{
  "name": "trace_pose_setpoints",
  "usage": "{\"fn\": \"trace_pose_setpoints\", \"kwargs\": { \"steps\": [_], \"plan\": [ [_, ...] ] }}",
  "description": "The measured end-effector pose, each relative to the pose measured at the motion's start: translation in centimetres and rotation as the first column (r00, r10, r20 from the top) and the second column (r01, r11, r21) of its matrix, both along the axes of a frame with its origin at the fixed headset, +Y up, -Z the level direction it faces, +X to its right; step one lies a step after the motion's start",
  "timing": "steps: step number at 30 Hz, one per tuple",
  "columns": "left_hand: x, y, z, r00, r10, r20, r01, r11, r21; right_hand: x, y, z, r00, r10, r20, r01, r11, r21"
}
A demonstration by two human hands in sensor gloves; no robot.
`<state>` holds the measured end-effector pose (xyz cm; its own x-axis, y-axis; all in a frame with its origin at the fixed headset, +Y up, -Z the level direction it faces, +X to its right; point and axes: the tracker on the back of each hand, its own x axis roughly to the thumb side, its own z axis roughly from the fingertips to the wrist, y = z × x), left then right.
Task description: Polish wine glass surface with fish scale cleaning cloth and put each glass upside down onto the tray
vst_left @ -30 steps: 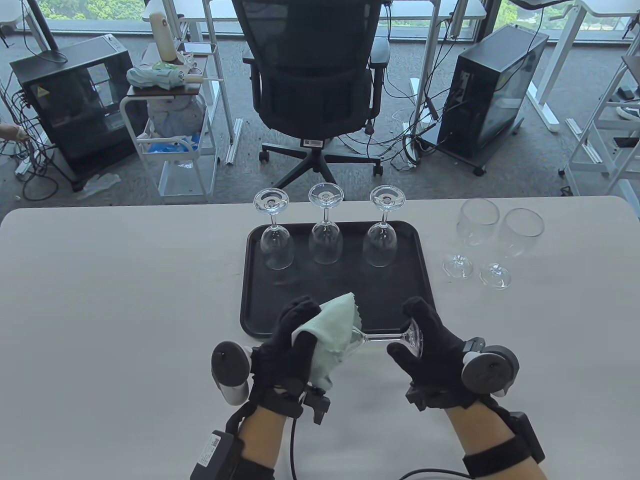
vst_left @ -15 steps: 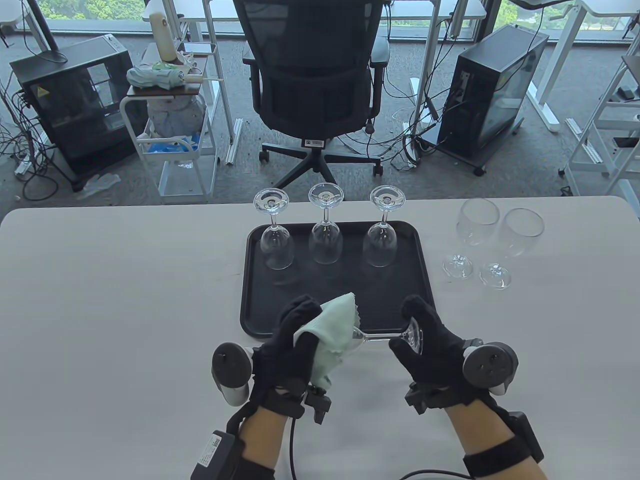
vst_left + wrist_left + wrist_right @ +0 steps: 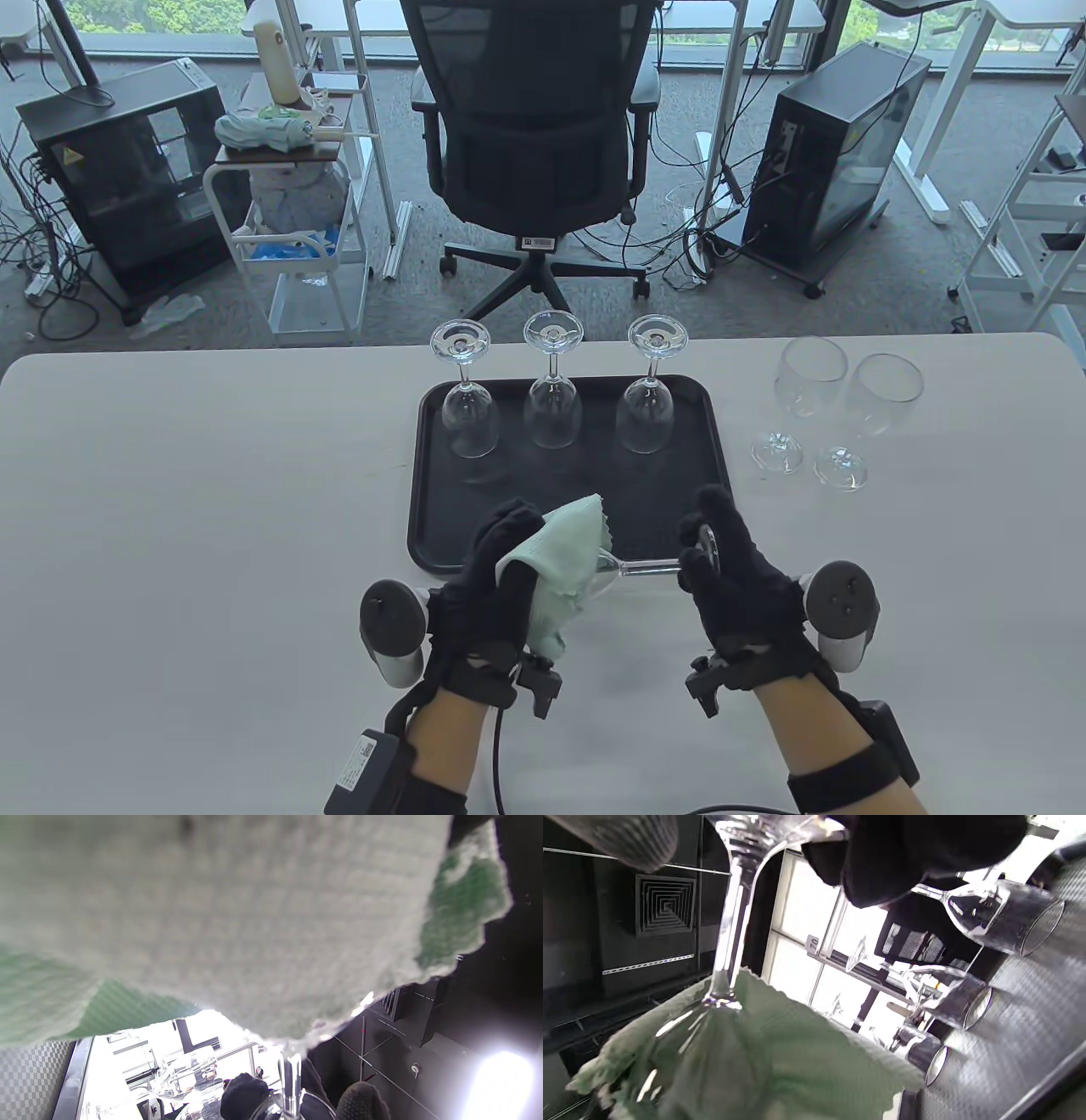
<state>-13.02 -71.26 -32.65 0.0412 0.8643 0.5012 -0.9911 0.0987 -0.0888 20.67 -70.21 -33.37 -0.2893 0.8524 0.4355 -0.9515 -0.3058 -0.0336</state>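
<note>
Three glasses (image 3: pixel 551 412) stand inverted on your tray (image 3: pixel 441 543). Your left hand (image 3: pixel 488 586) wraps the cloth (image 3: pixel 564 556) round a glass (image 3: pixel 649 567); your right hand (image 3: pixel 734 577) pinches its foot.

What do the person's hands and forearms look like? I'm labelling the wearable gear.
Both hands, left hand and right hand, wear black fabric gloves. A round dark-faced tracker with a white body sits beside each. Black straps and boxes ring bare forearms; a black cable trails from each wrist.
</note>
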Motion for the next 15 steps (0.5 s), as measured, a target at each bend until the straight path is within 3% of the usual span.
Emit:
{"fn": "trace_pose_setpoints", "kwargs": {
  "steps": [4,6,8,11,15],
  "plan": [
    [-0.5,0.0,-0.1,0.999,0.033,-0.033,-0.034,0.999,-0.018,2.1,2.4,0.3,0.996,-0.007,0.094,0.005,1.0,0.019],
    [-0.7,0.1,-0.1,0.998,0.043,-0.04,-0.044,0.999,-0.018,2.5,4.0,0.9,0.969,0.14,0.205,-0.16,0.983,0.088],
    [-0.9,0.2,-0.1,0.998,0.044,-0.048,-0.045,0.999,-0.013,1.8,5.3,1.1,0.87,0.33,0.366,-0.421,0.884,0.205],
    [-1.2,0.3,-0.1,0.997,0.057,-0.055,-0.057,0.998,-0.01,-0.3,6.1,0.1,0.686,0.56,0.465,-0.687,0.708,0.16],
    [-1.3,0.4,-0.1,0.997,0.06,-0.058,-0.06,0.998,-0.007,-1.8,5.8,-2.3,0.552,0.687,0.472,-0.806,0.585,0.091]
  ]
}}
